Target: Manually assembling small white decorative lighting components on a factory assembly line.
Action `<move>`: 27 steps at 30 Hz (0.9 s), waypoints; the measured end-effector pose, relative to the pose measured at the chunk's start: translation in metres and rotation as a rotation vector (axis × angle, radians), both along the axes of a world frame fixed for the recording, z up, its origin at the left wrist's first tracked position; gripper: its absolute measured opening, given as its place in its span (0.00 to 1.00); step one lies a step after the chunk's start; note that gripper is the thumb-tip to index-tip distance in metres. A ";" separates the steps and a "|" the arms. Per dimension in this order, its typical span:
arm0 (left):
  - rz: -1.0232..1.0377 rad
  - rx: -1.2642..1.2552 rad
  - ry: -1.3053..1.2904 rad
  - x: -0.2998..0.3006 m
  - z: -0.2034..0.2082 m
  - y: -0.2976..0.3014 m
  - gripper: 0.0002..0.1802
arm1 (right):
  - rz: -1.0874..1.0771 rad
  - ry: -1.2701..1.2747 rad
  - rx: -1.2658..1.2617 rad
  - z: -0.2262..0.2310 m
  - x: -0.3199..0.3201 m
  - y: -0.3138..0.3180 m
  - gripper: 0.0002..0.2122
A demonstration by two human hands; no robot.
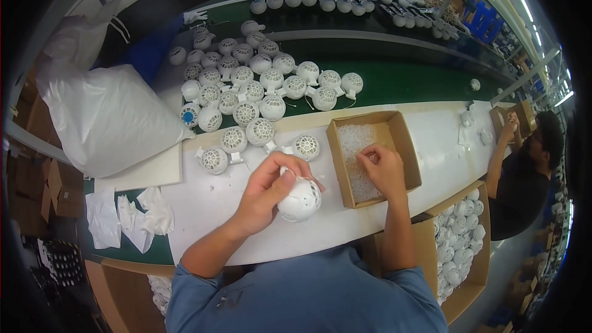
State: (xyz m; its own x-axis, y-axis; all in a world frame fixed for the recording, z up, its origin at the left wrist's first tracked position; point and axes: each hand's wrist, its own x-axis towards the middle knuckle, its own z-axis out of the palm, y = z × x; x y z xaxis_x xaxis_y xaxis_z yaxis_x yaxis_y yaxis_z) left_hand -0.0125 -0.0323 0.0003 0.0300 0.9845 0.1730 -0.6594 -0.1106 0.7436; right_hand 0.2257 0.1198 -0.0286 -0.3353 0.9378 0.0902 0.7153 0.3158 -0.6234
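Note:
My left hand [271, 188] is closed around a white ball-shaped plastic housing [300, 202] with dark slots on its right side, held above the white worktop. Over a shallow cardboard box [412, 166] is my right hand [383, 166], thumb and fingertips pinched together. Whatever is between those fingertips is too small to make out. Small clear plastic pieces [356, 142] fill the left part of this box. Just beyond my left hand, a few similar white balls with web-like grilles [261, 131] lie on the worktop.
Many more white grille balls [245, 113] crowd the green belt's left side. A big white plastic bag [108, 117] stands at left, with white gloves [139, 219] below it. An open carton of white balls [459, 234] is by my right elbow. A co-worker [530, 166] sits at far right.

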 end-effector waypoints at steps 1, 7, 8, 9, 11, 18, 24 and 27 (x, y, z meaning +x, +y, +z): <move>-0.002 -0.003 0.002 -0.002 0.000 0.001 0.10 | -0.002 0.002 -0.003 0.000 -0.001 -0.002 0.04; 0.110 0.039 0.194 -0.002 -0.003 0.002 0.09 | 0.182 0.796 -0.135 0.023 -0.013 -0.034 0.05; 0.118 0.044 0.231 -0.001 -0.003 0.002 0.09 | 0.264 0.815 -0.115 0.032 -0.017 -0.041 0.06; 0.115 0.042 0.232 0.000 -0.003 0.002 0.09 | 0.260 0.817 -0.116 0.039 -0.019 -0.047 0.06; 0.142 0.091 0.391 0.002 -0.008 0.003 0.07 | 0.414 0.749 -0.104 0.050 -0.023 -0.055 0.05; 0.223 0.120 0.626 0.002 -0.004 0.005 0.05 | 0.484 0.735 0.039 0.050 -0.032 -0.060 0.07; 0.194 0.172 0.840 -0.006 0.000 0.004 0.07 | 0.463 0.630 0.101 0.053 -0.034 -0.053 0.09; 0.272 0.201 0.895 -0.004 0.002 0.005 0.06 | 0.586 0.570 0.209 0.062 -0.035 -0.053 0.10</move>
State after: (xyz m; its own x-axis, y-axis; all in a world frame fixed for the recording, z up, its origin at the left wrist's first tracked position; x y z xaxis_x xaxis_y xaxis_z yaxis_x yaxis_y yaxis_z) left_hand -0.0163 -0.0271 0.0025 0.0078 0.9315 0.3637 0.2116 -0.3570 0.9098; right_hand 0.1909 0.0664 0.0333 -0.6133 0.5716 0.5451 -0.0064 0.6866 -0.7270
